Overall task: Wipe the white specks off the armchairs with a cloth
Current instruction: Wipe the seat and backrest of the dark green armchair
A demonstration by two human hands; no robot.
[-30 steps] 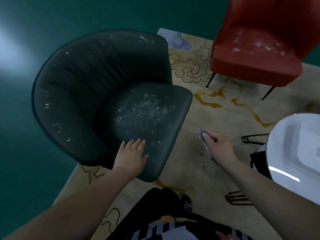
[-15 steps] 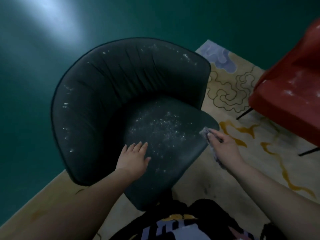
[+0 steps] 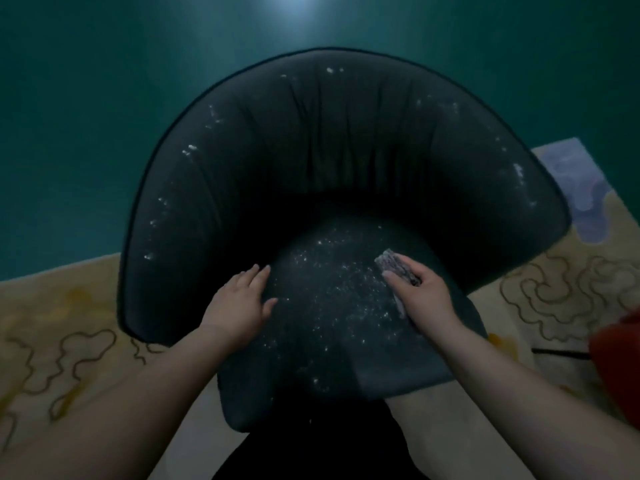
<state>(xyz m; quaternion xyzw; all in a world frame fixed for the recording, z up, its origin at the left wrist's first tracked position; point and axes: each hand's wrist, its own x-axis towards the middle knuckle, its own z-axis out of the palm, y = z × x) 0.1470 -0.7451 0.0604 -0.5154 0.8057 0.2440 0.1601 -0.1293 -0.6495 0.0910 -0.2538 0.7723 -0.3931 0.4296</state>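
Note:
A dark green armchair [image 3: 311, 161] with a curved, pleated back fills the middle of the view. White specks [image 3: 339, 292] are scattered thickly over its seat, and more dot the left and right of the backrest. My left hand [image 3: 239, 303] rests flat on the seat's left side, fingers straight. My right hand [image 3: 422, 296] grips a small grey-purple cloth [image 3: 398, 268] and holds it against the right side of the seat, at the edge of the speckled patch.
The chair stands on a beige rug [image 3: 554, 292] with brown cloud outlines and yellow streaks. A red armchair [image 3: 620, 362] shows at the right edge with a thin black leg. A dark green floor [image 3: 86, 98] lies beyond the rug. My dark clothing shows at the bottom.
The view has swung to face the green chair straight on. My right hand has moved left from the seat's front edge onto the seat with the cloth. My left hand has stayed on the seat.

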